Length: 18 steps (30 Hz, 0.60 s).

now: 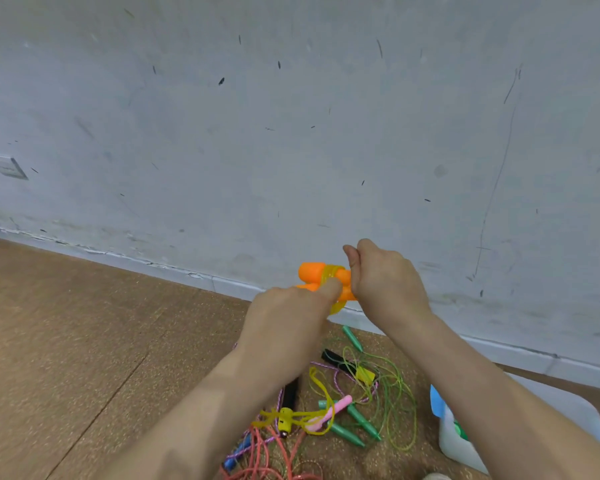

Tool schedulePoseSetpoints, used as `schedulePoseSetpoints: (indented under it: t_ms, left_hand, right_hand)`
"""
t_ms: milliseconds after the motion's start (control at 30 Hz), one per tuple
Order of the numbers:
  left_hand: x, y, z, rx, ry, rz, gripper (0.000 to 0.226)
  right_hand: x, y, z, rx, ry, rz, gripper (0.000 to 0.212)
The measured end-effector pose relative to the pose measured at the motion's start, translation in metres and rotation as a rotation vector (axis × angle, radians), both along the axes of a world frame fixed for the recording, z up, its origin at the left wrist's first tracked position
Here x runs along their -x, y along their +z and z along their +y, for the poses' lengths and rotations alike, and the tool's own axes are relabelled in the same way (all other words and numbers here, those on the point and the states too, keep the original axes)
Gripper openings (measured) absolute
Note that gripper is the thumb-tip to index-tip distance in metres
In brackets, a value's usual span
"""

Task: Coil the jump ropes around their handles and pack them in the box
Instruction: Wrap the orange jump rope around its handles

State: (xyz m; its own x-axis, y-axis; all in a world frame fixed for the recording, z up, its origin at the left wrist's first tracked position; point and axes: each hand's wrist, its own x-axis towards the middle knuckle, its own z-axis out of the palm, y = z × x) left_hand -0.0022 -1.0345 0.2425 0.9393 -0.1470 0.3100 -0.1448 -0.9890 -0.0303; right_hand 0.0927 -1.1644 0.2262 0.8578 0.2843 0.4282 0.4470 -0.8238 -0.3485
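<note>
I hold a pair of orange jump rope handles [311, 273] raised in front of the wall, with yellow rope [330, 273] wound around them. My left hand [291, 308] grips the handles from below, its thumb pressed on the coil. My right hand [383, 277] is closed beside the handles' right end, pinching the rope. On the floor below lies a tangle of other jump ropes [361, 403] with green, black, pink, yellow and blue handles. The white box [568, 403] stands at the lower right, partly behind my right forearm.
A scuffed pale wall with a white baseboard [222, 284] runs close behind my hands. The brown floor [84, 341] stretches to the left. A wall socket [9, 167] sits at far left. A blue and white thing [440, 407] rests inside the box.
</note>
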Motion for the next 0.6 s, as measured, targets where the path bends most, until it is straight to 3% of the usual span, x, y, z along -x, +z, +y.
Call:
schedulePoseSetpoints:
  t_ms: [67, 133, 300, 533, 600]
  left_hand:
    - [-0.002, -0.007, 0.006, -0.102, -0.154, -0.052, 0.028]
    - [-0.007, -0.016, 0.019, -0.085, -0.247, -0.105, 0.015]
    - [-0.007, -0.023, 0.021, -0.128, -0.326, -0.266, 0.025]
    - [0.001, -0.004, 0.011, 0.468, -0.364, 0.103, 0.036]
    - [0.0, 0.002, 0.011, 0.489, -0.417, 0.083, 0.032]
  right_hand:
    - [-0.003, -0.002, -0.003, 0.087, 0.013, 0.144, 0.038]
    - [0.001, -0.002, -0.005, 0.14, 0.073, 0.248, 0.043]
    - [0.018, 0.012, -0.013, 0.239, 0.253, 0.29, 0.047]
    - [0.025, 0.042, -0.033, 0.081, 0.443, 0.594, 0.044]
    - [0.024, 0.044, -0.036, 0.027, 0.463, 0.642, 0.042]
